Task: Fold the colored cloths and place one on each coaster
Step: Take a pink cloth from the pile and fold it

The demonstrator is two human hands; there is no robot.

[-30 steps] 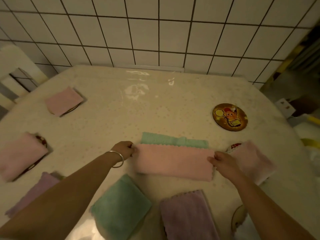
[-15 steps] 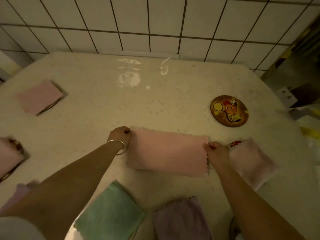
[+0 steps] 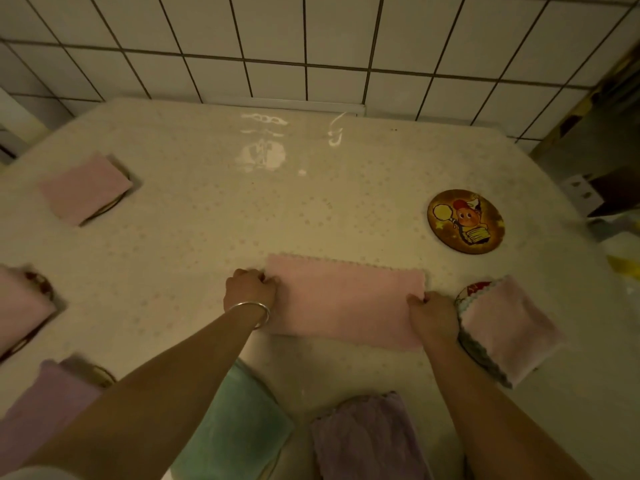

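A pink cloth point(image 3: 346, 303), folded into a long strip, lies flat in the middle of the table. My left hand point(image 3: 250, 289) pinches its left end and my right hand point(image 3: 433, 315) pinches its right end. A bare round coaster point(image 3: 465, 221) with a cartoon print sits at the back right. Folded cloths cover other coasters: pink point(image 3: 85, 188) at the far left, pink point(image 3: 20, 306) at the left edge, pale pink point(image 3: 509, 332) beside my right hand, and lilac point(image 3: 45, 407) at the lower left.
A folded green cloth point(image 3: 235, 424) and a folded purple cloth point(image 3: 370, 438) lie near the table's front edge, between my arms. The table point(image 3: 311, 202) is glossy and backs onto a white tiled wall point(image 3: 311, 46). Clutter shows beyond the right edge.
The green strip behind the pink cloth is covered now. The pink cloth's far edge has been laid flat, and both hands stay at its ends. The view shifted left.
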